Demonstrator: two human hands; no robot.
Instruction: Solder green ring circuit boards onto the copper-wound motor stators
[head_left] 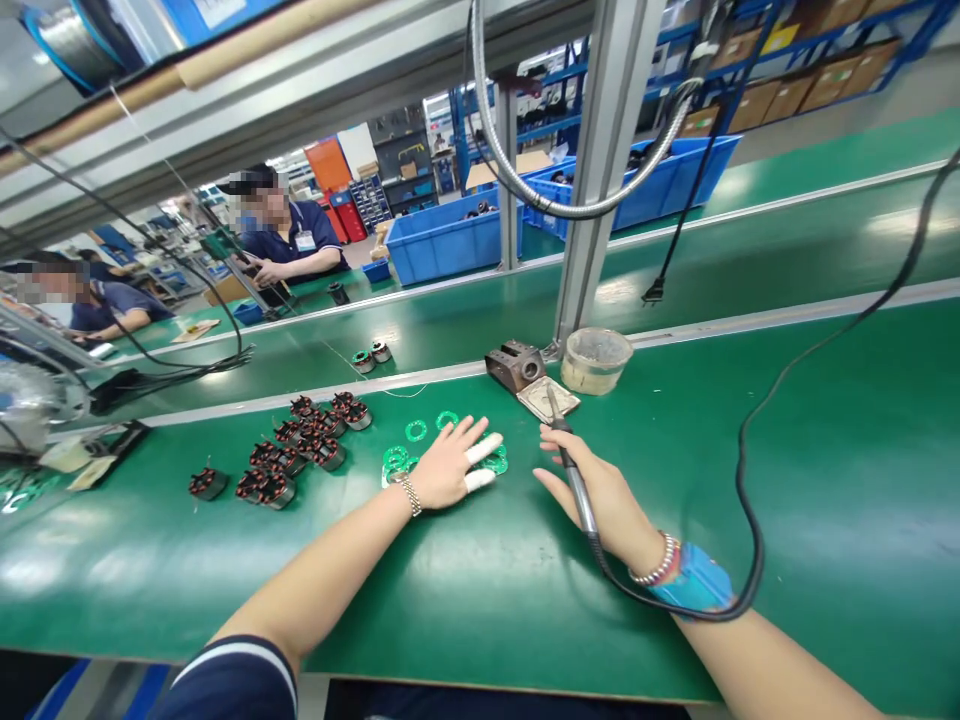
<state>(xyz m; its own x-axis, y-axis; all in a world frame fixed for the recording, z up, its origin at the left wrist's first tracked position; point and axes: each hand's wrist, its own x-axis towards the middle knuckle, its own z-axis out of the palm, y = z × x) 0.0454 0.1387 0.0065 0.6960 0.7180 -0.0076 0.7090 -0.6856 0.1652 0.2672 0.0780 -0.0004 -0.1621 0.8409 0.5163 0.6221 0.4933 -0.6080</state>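
Note:
My left hand [444, 468] lies palm down with its fingers spread, over a group of green ring-shaped circuit boards [416, 431]. White covers sit on two of its fingertips, and part of the group is hidden beneath it. In my right hand [611, 500] is a soldering iron [577, 488], its tip over the pale sponge tray [547, 400] of a soldering iron stand [516, 366]. The iron's black cord loops below my right wrist. Left of the boards stand several motor stators [289, 455] with copper windings.
A round translucent tub [597, 360] stands beside the iron stand, near a metal post [592, 200]. Two more stators [373, 354] sit past the metal rail. Blue bins [450, 243] stand farther back. A hanging plug [654, 290] dangles at the right. Two people work across the bench.

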